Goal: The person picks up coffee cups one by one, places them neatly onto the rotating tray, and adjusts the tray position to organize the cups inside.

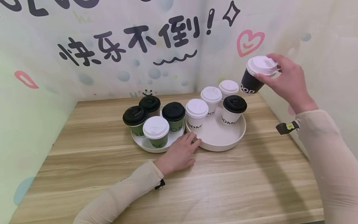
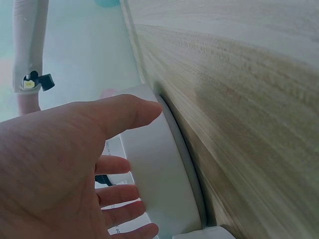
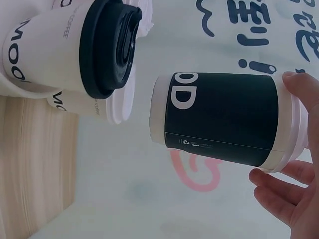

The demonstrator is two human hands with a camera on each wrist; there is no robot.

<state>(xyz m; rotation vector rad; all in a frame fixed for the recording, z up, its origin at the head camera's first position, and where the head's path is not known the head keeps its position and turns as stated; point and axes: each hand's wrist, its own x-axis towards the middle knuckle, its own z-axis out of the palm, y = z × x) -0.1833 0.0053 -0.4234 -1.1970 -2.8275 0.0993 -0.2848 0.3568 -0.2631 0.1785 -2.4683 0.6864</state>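
Observation:
My right hand point(image 1: 291, 79) holds a paper coffee cup point(image 1: 250, 81) by its white lid, with thumb and fingers around the lid's rim. The cup has a dark sleeve and is raised above the right tray's back right; it tilts slightly in the head view. In the right wrist view the same dark-sleeved cup point(image 3: 222, 119) is seen side-on. My left hand point(image 1: 179, 154) lies at the front left of the round white right tray point(image 1: 221, 144), fingertips at its rim, thumb extended. Inside stand white cups with white lids point(image 1: 197, 109) and one with a black lid point(image 1: 235, 104).
Left of it, a smaller white tray point(image 1: 145, 145) carries green-sleeved cups, some black-lidded point(image 1: 135, 115) and one white-lidded point(image 1: 156, 127). The two trays stand side by side on a wooden table point(image 1: 84, 161). A printed curtain point(image 1: 112, 74) closes off the back and sides.

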